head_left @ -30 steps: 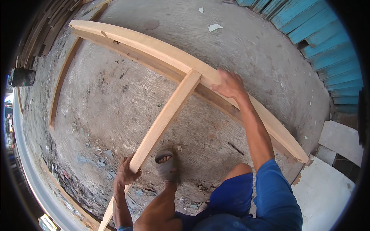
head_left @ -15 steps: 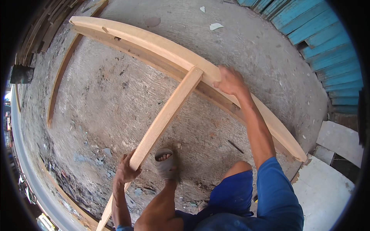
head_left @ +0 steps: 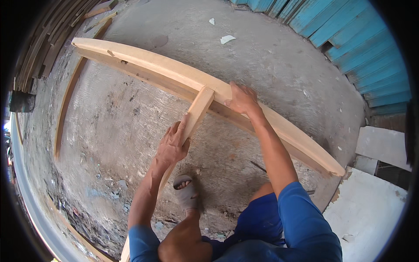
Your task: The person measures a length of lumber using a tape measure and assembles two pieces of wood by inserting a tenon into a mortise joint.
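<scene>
A long pale wooden beam [head_left: 288, 129] runs slantwise from far left to near right, resting along a darker timber [head_left: 163, 85] beneath it. A narrower wooden bar [head_left: 199, 106] meets the beam near its middle and reaches back toward me. My right hand [head_left: 242, 99] grips the beam just right of that joint, thumb on the near side and fingers over the top. My left hand [head_left: 172, 143] is wrapped around the bar a short way below the joint, its fingers lying along the wood. My left forearm hides much of the bar's near part.
Stacked dark planks [head_left: 48, 39] lie at the far left, with a curved timber strip [head_left: 67, 107] on the ground beside them. Blue wooden boards [head_left: 349, 48] form a wall at the far right. Pale sheets [head_left: 366, 214] lie at the near right. A thin dark rod [head_left: 258, 166] is by my knee.
My left hand has slid up the bar, away from me and closer to the joint. My right hand stays on the beam near the joint. The view has shifted slightly.
</scene>
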Demonstrator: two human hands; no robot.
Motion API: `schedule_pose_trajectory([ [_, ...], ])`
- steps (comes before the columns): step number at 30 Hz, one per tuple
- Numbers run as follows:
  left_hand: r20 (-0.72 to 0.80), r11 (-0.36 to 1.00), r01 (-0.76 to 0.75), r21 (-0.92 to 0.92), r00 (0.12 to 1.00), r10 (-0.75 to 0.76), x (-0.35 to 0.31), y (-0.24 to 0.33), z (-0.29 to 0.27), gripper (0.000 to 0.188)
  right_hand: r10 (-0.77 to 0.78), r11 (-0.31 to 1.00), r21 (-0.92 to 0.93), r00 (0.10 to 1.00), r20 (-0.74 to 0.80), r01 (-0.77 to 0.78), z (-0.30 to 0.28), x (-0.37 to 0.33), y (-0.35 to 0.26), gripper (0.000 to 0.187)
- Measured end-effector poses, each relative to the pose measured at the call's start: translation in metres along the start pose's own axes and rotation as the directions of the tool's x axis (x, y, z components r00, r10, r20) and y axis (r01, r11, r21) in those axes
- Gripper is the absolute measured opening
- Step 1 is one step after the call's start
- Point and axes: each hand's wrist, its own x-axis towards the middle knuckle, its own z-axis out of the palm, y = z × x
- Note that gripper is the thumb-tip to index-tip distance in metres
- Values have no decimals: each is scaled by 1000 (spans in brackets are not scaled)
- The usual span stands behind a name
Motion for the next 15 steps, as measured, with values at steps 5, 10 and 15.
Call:
schedule_pose_trajectory([
  [5,-13,997,-64,-35,998,64,86,23,2,90,6,1000,14,1000,16,-7,-2,-2,-2,66],
  [10,-126,987,-160,23,979,161,111,15,16,92,-35,996,82,997,62,30,-9,-6,7,68],
  [15,-115,992,-125,11,985,125,111,18,11,92,-61,997,53,995,82,56,-16,-30,49,60],
])
